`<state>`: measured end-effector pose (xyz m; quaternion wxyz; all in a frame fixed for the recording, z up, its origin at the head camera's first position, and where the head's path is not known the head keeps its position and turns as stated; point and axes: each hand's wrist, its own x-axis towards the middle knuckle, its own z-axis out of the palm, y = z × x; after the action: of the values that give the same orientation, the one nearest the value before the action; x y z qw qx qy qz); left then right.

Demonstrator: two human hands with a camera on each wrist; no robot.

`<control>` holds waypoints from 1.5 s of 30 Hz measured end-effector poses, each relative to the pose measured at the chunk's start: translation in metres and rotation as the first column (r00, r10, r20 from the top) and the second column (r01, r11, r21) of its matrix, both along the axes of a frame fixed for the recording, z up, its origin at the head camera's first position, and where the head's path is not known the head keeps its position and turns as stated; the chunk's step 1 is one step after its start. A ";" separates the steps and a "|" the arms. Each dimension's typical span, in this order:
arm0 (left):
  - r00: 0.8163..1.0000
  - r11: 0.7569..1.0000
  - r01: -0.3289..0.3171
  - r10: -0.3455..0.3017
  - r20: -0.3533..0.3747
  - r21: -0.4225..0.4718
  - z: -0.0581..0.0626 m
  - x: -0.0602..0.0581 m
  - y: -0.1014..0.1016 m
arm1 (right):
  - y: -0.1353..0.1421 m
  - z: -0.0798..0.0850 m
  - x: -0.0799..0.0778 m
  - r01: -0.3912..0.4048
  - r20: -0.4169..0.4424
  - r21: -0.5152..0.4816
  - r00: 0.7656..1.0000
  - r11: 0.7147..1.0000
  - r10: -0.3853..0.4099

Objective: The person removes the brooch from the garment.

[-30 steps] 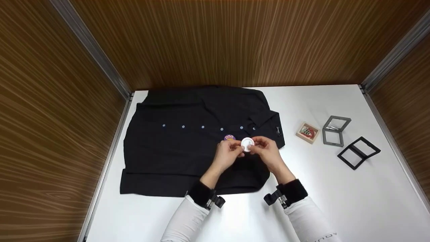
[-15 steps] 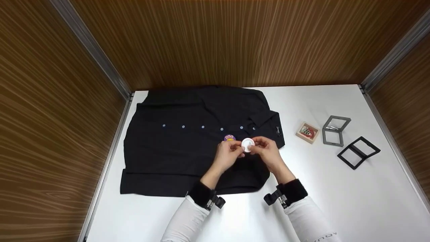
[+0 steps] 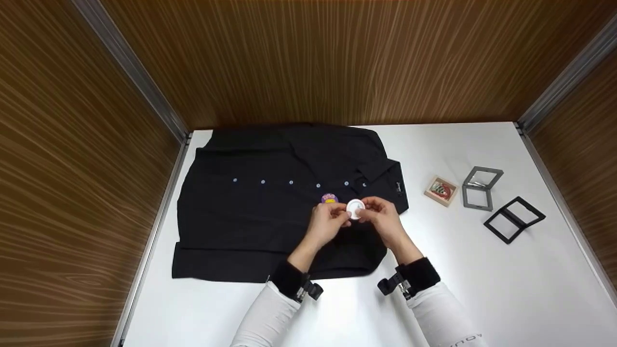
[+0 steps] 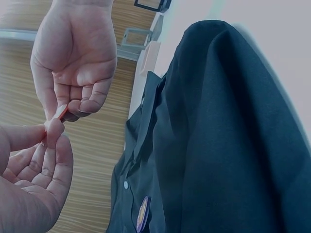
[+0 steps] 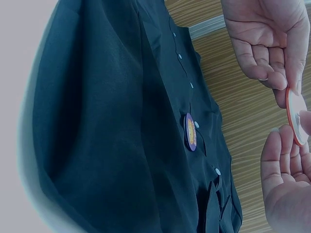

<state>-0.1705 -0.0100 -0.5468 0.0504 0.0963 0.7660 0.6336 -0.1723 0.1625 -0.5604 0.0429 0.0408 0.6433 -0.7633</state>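
Both hands hold a round pin badge (image 3: pixel 355 208) above the black shirt (image 3: pixel 250 217), its white back facing up in the head view. My left hand (image 3: pixel 324 223) pinches its left edge between thumb and fingers. My right hand (image 3: pixel 384 221) grips the other side, the thumb lying on the back by the pin. An orange-red rim shows on the badge (image 5: pixel 296 116) in the right wrist view; its front is hidden. A second badge, purple and yellow (image 3: pixel 329 197), sits on the shirt front beside the left fingers, also visible in the left wrist view as the purple badge (image 4: pixel 143 214).
The shirt lies buttoned on a white table (image 3: pixel 482 289), collar to the right. Right of it are a small wooden box (image 3: pixel 441 190) with red and green contents, a grey hinged frame (image 3: pixel 478 206) and a black hinged frame (image 3: pixel 501 235). Wood-patterned walls (image 3: pixel 308 62) surround the table.
Almost nothing differs; both hands keep holding the badge in nearly the same place, with only tiny shifts.
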 end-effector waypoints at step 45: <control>0.931 0.975 -0.039 -0.044 -0.362 -0.220 -0.004 -0.001 -0.006 | 0.010 0.000 0.003 -0.067 0.036 -0.002 0.997 0.998 0.067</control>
<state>-0.1718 -0.0163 -0.5505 -0.0814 0.2070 0.8281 0.5145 -0.1693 0.1724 -0.5600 0.0799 0.0329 0.6430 -0.7609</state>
